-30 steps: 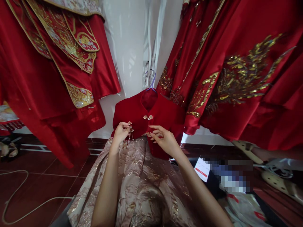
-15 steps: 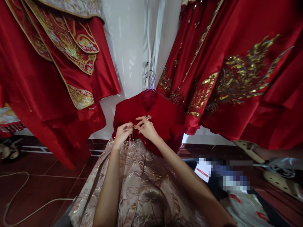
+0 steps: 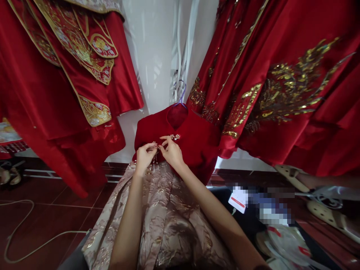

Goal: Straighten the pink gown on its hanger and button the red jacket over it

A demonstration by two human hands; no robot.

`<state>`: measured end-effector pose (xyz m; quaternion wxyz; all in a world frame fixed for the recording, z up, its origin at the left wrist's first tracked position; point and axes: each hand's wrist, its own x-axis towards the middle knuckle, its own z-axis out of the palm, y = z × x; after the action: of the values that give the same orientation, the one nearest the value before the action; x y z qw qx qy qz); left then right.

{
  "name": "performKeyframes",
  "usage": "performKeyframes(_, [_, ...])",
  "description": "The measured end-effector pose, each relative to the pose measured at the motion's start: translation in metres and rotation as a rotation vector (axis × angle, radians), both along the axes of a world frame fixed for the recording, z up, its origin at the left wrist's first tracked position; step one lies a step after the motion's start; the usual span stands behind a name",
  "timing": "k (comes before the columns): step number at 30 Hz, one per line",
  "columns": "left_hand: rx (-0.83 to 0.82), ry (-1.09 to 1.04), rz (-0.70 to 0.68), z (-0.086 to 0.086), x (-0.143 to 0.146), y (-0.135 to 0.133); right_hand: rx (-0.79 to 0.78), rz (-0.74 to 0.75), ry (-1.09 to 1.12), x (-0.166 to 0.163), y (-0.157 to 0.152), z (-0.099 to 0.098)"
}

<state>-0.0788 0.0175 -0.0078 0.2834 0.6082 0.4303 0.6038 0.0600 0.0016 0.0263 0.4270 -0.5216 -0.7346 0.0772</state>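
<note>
A dark red bodice (image 3: 199, 135) hangs from a purple hanger (image 3: 181, 98), and a pale pink-gold brocade skirt (image 3: 157, 210) spreads below it. My left hand (image 3: 144, 156) pinches the left side of a small beaded clasp (image 3: 154, 159) with hanging bead strands on the bodice front. From the other side my right hand (image 3: 172, 153) closes thumb and finger at the same clasp, its index finger stretched just above. The fingertips of both hands almost meet and partly hide the clasp. Slightly above them, a pearl-like beaded ornament (image 3: 174, 137) sits on the bodice.
Red gowns with gold embroidery hang at the left (image 3: 95, 108) and right (image 3: 289, 90). White hanging rods (image 3: 180, 48) stand between them. A cable (image 3: 56, 236) lies on the tiled floor. At lower right are a white card-like item (image 3: 238, 200) and a clear plastic package (image 3: 289, 240).
Both hands stay at the clasp, with small shifts of the fingers. The view has moved slightly, and the right fingers lie a little closer to the left ones.
</note>
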Motion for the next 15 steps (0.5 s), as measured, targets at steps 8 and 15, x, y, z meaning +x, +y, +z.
performKeyframes(8, [0.012,0.091,0.077,-0.005,-0.002,0.001,0.06,-0.026,0.004,-0.006,-0.002,-0.011])
performKeyframes(15, [0.066,0.24,0.153,0.0,-0.003,-0.004,0.066,-0.057,-0.008,-0.005,0.0,-0.014])
